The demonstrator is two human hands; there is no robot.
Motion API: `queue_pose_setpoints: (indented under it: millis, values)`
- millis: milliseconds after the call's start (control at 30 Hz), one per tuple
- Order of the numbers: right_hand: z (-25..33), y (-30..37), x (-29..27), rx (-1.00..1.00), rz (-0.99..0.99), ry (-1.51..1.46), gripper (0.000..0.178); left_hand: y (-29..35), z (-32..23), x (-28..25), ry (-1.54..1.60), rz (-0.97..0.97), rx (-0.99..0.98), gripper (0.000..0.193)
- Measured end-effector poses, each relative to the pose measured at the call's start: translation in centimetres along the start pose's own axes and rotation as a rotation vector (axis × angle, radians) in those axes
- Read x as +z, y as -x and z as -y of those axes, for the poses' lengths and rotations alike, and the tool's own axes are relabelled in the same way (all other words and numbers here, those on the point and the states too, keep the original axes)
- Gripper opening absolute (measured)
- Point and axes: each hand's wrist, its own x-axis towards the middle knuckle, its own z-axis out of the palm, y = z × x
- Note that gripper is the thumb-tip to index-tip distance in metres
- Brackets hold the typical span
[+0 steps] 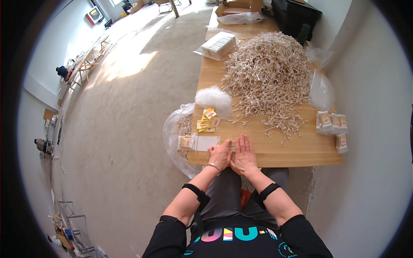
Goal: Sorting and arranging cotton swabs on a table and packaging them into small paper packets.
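At the table's near edge, a small row of cotton swabs (232, 146) lies between my two hands. My left hand (220, 155) is closed, its curled fingers against the left side of the row. My right hand (244, 158) lies flat along the other side, fingers stretched out. Left of my left hand is a flat white bag (208, 143). Beside that sits a packed bundle of swabs with a yellow label (186, 142). Loose yellow label cards (208, 122) are scattered just beyond, near a heap of clear plastic bags (214, 100).
A large pile of loose cotton swabs (271, 69) covers the table's far part. Filled packs (331, 123) stand at the right edge by the wall. A clear sack of swabs (174, 124) hangs at the left edge. Farther back are a wrapped white stack (218, 45) and a black bin (297, 17).
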Motion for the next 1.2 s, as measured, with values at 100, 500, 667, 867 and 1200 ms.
queue_pose_setpoints:
  millis: [100, 500, 667, 867, 1200]
  values:
    - [0.3, 0.1, -0.4, 0.013, 0.031, -0.033, 0.09, 0.2, 0.4, 0.6, 0.183, -0.142, 0.006, 0.043]
    - [3.0, -1.0, 1.4, 0.048, -0.011, -0.048, 0.085, -1.3, 2.6, 4.0, 1.149, -0.393, -0.075, 0.038]
    - [4.8, -1.9, 2.0, 0.044, 0.015, -0.107, 0.084, -1.3, 3.4, 2.8, 1.294, -0.46, -0.116, 0.038]
    - [8.4, -3.9, 3.3, 0.026, 0.025, -0.134, 0.083, -0.8, 6.2, 0.2, 1.159, -0.513, -0.162, 0.038]
    - [10.8, -5.0, 3.3, 0.042, 0.103, -0.139, 0.087, 0.5, 9.1, -3.4, 0.613, -0.48, -0.017, 0.035]
